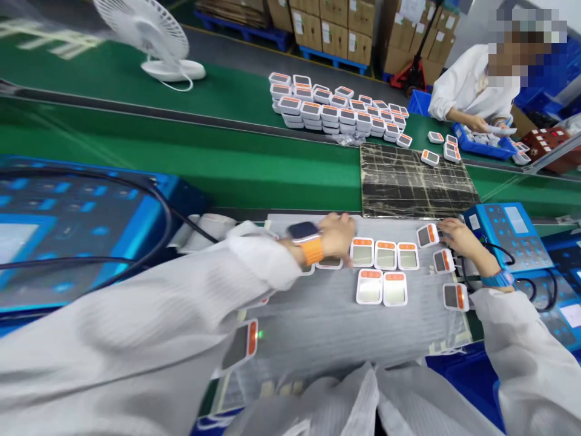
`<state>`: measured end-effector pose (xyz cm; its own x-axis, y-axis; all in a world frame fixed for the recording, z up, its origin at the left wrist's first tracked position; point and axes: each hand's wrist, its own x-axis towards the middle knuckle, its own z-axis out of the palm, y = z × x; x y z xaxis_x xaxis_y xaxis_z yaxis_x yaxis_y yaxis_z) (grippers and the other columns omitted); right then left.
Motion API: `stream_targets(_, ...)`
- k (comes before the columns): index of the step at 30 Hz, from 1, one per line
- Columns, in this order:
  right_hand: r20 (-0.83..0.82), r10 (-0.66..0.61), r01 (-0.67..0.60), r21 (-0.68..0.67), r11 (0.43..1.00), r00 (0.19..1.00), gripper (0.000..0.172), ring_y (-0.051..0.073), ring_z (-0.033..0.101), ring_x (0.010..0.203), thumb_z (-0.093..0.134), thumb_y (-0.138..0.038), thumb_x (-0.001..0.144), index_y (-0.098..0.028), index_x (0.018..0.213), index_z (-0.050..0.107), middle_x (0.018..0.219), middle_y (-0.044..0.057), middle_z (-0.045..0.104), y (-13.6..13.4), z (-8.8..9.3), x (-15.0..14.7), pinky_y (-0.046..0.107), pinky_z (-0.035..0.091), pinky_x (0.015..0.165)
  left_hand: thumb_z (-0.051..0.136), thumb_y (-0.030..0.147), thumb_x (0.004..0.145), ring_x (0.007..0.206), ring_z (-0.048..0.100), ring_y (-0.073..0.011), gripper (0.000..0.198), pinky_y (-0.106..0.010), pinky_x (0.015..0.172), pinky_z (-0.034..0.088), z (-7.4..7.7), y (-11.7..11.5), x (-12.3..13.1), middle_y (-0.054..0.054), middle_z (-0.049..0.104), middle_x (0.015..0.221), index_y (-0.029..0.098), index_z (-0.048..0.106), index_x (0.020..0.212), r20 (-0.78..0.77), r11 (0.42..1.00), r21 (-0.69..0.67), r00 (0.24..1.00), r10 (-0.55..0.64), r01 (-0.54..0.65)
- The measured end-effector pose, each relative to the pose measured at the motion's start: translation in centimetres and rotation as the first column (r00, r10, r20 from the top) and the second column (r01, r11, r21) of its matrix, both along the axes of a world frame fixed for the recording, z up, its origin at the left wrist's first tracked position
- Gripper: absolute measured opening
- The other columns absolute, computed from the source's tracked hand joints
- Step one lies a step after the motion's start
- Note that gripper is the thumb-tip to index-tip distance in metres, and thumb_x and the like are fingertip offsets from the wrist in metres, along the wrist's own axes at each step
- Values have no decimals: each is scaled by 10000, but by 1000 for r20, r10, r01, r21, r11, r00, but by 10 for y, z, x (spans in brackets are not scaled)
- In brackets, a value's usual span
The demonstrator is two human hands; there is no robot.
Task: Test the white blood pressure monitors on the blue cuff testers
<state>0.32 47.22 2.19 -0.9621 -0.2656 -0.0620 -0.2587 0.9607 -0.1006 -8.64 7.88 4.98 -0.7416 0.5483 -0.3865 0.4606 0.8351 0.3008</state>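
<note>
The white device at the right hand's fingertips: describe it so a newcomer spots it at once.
Find the grey mat in the lower middle of the view. Along its right side, three orange-banded devices form a slanting column. The white device is the uppermost of these, set apart by the right hand with its fingers right beside it.

Near the middle of the grey mat (327, 327) lie white-and-orange devices (385, 255) in two rows. The left hand (338, 235) is toward the mat's far edge, at the longer row; the right hand (463, 240) is by its right edge, fingers (447, 224) beside an angled device (427, 235). Beyond the mat are a black board (417, 181), stacked devices (336, 115) and a co-worker (469, 85).
</note>
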Motion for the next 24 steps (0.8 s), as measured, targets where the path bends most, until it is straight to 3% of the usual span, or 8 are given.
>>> stream_targets(2,42,100,-97,-58,994,994,398,312,607,1245,580,-102,765,-124,1125,750,1250,162,712,0,-13,-16,497,456,1099,914,444,629,1217,497,-409,702,-469,959,461,2,43,-1,-222,563,1312,119,610,1172,-64,998,12,996,-63,64)
stream_targets(4,46,99,-95,-79,992,994,353,307,650,1182,574,-74,732,-131,1017,774,1174,172,741,-2,-25,-24,519,439,1107,838,420,746,1254,487,-381,663,-437,975,459,-5,88,3,-227,541,1359,110,567,1265,-100,976,163,986,-132,147)
stream_targets(7,14,56,-55,-97,994,998,303,316,680,1123,585,-87,719,-138,948,776,1097,179,761,0,-36,-24,560,402,1128,871,397,710,1300,472,-351,858,-409,1044,415,-32,143,15,-216,560,1364,94,452,1395,-86,899,392,980,-177,196)
stream_targets(9,-7,51,-51,-111,992,999,276,330,670,1145,617,-134,718,-157,946,770,1091,166,763,5,-39,-22,588,389,1132,880,397,696,1290,487,-345,864,-420,1047,407,-53,166,22,-194,598,1323,112,454,1392,-79,861,480,986,-149,168)
stream_targets(13,-43,30,-36,-130,991,999,175,301,704,1022,595,-181,752,-212,830,749,968,115,775,10,-41,-20,575,391,1147,858,389,709,1220,536,-317,698,-439,1030,402,-77,177,27,-116,630,1262,203,558,1311,-145,779,608,986,-84,156)
stream_targets(18,-48,11,-17,-122,992,999,239,256,697,783,517,-182,814,-234,657,690,715,78,720,6,-42,-19,515,419,1146,841,380,708,1184,534,-283,724,-418,1035,381,-79,169,29,-88,586,1222,243,573,1367,-205,701,687,977,-66,192)
stream_targets(21,-74,-29,19,-132,991,997,226,288,698,943,526,-177,806,-209,730,736,817,113,751,6,-35,-15,545,411,1142,826,369,710,1158,529,-274,723,-416,1022,382,-78,167,30,-72,563,1184,282,576,1382,-196,691,706,980,-22,156)
stream_targets(24,-117,-154,113,-300,947,981,260,312,581,1271,552,-272,845,-207,960,776,1158,129,745,5,-21,-7,552,413,1138,827,370,697,1146,523,-269,734,-415,1005,387,-79,167,29,-69,549,1165,288,584,1385,-168,672,734,985,34,102)
